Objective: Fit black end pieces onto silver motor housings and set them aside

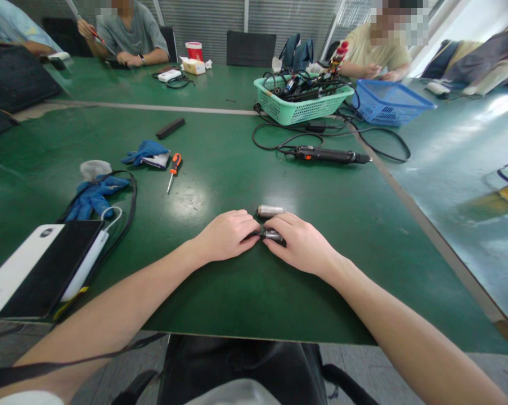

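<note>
While the right hand (300, 239) grips a cylinder (273, 235) low over the table (254, 295), the left hand (230, 233) pinches its dark inner end | level wrists and light, opposed fingertips should prevent twisting | second cylinder (270, 211) lies just beyond, calling for knuckle clearance | screwdriver (175, 164) rests farther left

Dark metallic piece (274, 236) — silvery cylinder (270, 211) just beyond, on its side
</note>
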Demonstrator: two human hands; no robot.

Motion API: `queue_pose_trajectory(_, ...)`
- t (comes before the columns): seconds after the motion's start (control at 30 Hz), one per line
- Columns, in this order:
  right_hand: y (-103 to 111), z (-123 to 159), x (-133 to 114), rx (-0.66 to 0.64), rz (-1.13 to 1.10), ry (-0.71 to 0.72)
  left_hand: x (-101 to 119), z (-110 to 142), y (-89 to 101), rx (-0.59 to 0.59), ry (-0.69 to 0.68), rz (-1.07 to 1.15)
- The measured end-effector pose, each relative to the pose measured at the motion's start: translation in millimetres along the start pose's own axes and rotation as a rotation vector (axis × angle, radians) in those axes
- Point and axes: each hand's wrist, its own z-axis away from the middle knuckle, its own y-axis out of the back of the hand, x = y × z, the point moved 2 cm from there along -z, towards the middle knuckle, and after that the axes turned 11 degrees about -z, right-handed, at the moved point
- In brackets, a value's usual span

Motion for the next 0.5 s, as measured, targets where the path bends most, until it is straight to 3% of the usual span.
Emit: queue_pose_trajectory(0.5,0.9,-0.6,-1.0,0.008,0.008,-0.023,-0.9,0.4,-0.5,-0.003,0.007,-0.008)
